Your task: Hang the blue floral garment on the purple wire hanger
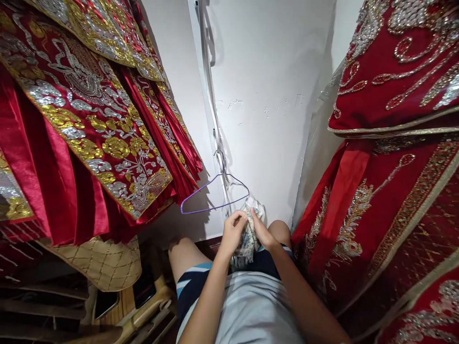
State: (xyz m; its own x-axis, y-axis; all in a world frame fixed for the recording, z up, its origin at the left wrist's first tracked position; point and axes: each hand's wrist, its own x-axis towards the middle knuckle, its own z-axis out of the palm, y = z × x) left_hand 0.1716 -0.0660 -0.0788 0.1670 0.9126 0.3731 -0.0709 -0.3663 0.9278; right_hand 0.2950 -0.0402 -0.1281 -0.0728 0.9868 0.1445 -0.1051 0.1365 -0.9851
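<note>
Between my two hands, above my lap, is a light patterned cloth (248, 239) with dark and pale patches, bunched up. My left hand (234, 231) pinches its left side, thumb and fingers pressed together. On the right side my right hand (261, 230) grips the cloth, with the thumb along its upper part. The cloth's top edge rises a little past my fingertips, and its lower end hangs toward my shorts. Just beyond my hands, a purple wire hanger (215, 209) hangs from a metal rail and carries nothing.
Red garments with gold and silver embroidery (118, 148) hang at the left. More red beaded garments (394, 95) hang close on the right. A white wall (265, 71) stands ahead, with a metal rail (206, 81). At lower left, a wooden chair (124, 306) holds dark flat objects.
</note>
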